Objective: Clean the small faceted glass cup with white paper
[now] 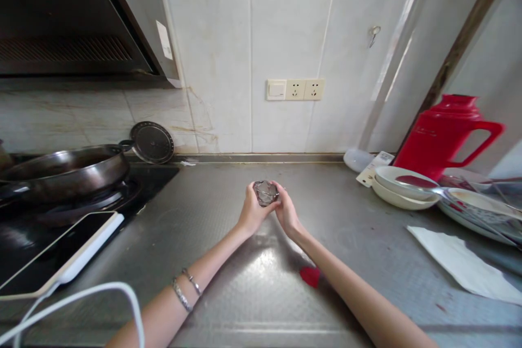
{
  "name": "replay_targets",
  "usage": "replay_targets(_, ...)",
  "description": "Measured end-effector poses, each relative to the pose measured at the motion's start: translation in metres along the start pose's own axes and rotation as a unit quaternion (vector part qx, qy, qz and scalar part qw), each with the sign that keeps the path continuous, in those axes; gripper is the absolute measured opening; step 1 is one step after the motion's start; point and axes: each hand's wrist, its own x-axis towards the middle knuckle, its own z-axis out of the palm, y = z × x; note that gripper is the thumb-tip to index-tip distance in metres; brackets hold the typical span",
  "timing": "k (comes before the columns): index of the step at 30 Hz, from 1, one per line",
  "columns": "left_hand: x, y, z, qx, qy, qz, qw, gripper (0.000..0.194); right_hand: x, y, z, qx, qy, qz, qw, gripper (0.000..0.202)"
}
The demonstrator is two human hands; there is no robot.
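Note:
Above the middle of the steel counter (191, 261), both hands are closed around a small round grey object (266, 193). Its top looks shiny, with light wiry lines across it; I cannot make out its exact kind. My left hand (253, 209) wraps its left and near side, thumb reaching across the front. On the opposite side, my right hand (287, 209) grips it with the fingers at its edge. The palms and fingers hide much of its sides. A red object (310, 276) lies on the counter, partly covered by my right forearm.
At left, a metal pan (81, 168) sits on the stove, near a phone (61, 255) with a white cable (118, 286). Stacked bowls (403, 201), a patterned dish (481, 217), a red thermos jug (436, 136) and white paper (460, 261) are at right. A range hood overhangs the stove.

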Motion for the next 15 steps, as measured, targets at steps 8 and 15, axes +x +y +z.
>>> replay_targets(8,-0.003,-0.003,0.002,-0.076,-0.065,-0.042,0.994,0.090,0.011,0.008,-0.010,-0.043,0.035,-0.017,0.998,0.040)
replay_targets(15,-0.006,-0.004,0.008,-0.153,-0.116,0.003,0.981,0.062,0.021,-0.025,-0.020,-0.040,0.014,-0.023,0.999,0.048)
